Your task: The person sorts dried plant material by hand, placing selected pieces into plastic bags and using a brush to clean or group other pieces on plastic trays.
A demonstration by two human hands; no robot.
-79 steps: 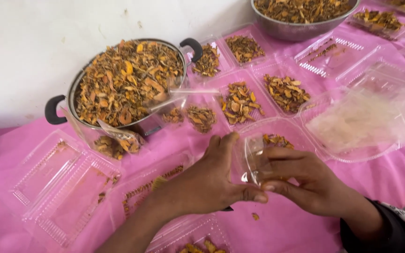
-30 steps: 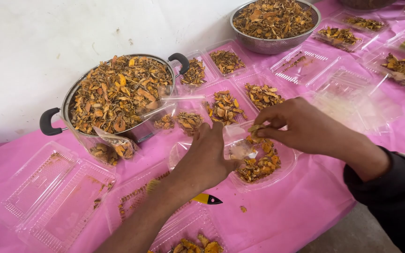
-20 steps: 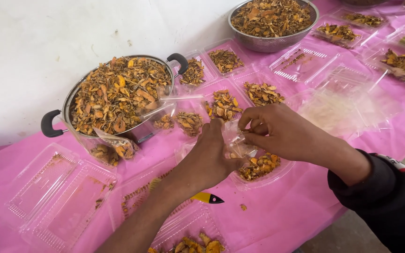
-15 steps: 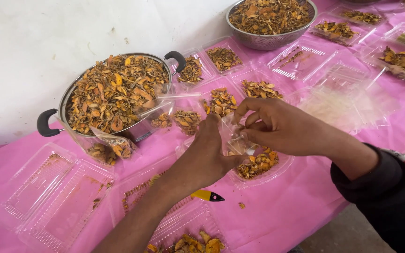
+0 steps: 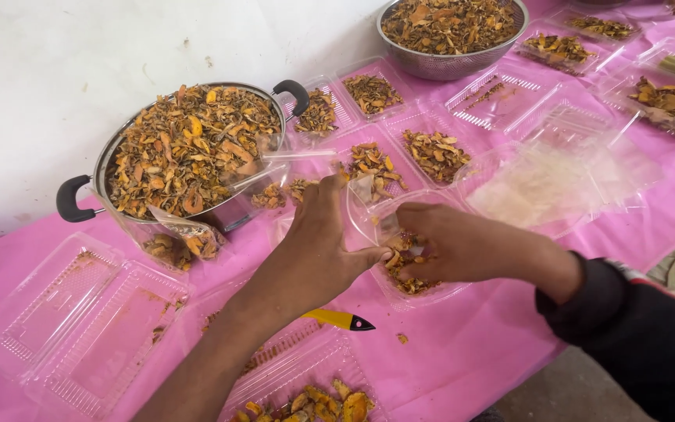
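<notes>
Pink cloth (image 5: 462,352) over the whole table, white wall (image 5: 56,86) behind. Nearest, an open clear clamshell (image 5: 306,391) with a few orange slices, and a yellow, black-tipped tool (image 5: 341,319) lying flat just beyond. Left hand (image 5: 318,250) pinching the rim of a small clear bag (image 5: 369,223), thumb and fingers clamped on the plastic, holding it up over a shallow clear tray (image 5: 423,293). Right hand (image 5: 451,246) palm down in that tray, fingers curled together on dried orange slices (image 5: 404,258) beside the bag's mouth. Further left, empty hinged boxes (image 5: 80,320). Beyond, a black-handled steel pot (image 5: 189,152) heaped with dried slices, filled clear boxes (image 5: 376,164) beside it. Farthest, a steel bowl (image 5: 451,31) also heaped.
</notes>
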